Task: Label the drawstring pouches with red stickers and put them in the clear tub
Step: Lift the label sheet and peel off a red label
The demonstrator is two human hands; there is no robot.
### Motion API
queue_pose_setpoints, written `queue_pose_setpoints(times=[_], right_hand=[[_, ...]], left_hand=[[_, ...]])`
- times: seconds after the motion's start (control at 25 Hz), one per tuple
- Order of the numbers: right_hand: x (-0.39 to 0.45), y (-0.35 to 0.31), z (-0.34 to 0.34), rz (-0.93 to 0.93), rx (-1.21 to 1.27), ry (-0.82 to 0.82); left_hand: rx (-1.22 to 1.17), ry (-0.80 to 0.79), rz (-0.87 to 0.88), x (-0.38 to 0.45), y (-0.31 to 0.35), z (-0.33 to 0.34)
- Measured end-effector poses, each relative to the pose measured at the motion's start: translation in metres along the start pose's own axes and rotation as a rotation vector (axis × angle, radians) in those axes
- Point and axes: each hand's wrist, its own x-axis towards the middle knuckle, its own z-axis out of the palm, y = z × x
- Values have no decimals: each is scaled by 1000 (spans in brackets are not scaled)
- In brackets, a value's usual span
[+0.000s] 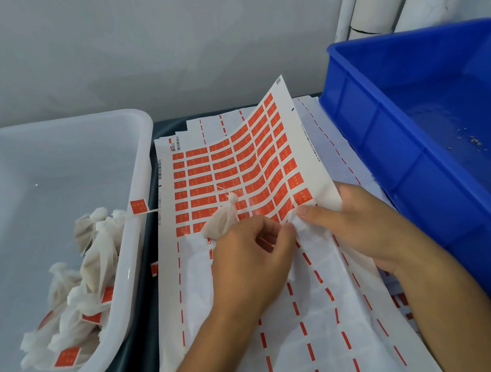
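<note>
Blue bin (415,151): right side of the frame; white scraps at its right edge and small crumbs on its floor.
Clear tub (135,172): left side; holds a heap of white pouches (78,295) tagged with red stickers, one tag draped over the rim.
Sticker sheet (236,168): centre, right edge curled up; rows of red stickers, print too small to read.
Right hand (359,226): pinches the sheet's lower edge.
Left hand (254,254): fingers curled, holding a pouch (222,219) over the sheet.
</note>
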Motion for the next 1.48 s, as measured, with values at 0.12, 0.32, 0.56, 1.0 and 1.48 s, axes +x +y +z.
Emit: queue_pose_setpoints(times=[0.12, 0.32, 0.56, 1.0, 1.48], right_hand=[[-3, -2, 1, -12, -16, -9], [-4, -5, 2, -26, -39, 1], [-1, -5, 0, -11, -35, 17], [3, 3, -8, -7, 63, -45], [12, 22, 4, 59, 120, -65]], left_hand=[[49, 39, 22, 1, 1, 2], [188, 62, 37, 2, 6, 5], [230, 14, -2, 4, 5, 8], [262, -26, 134, -3, 0, -1], [116, -35, 80, -2, -6, 4]])
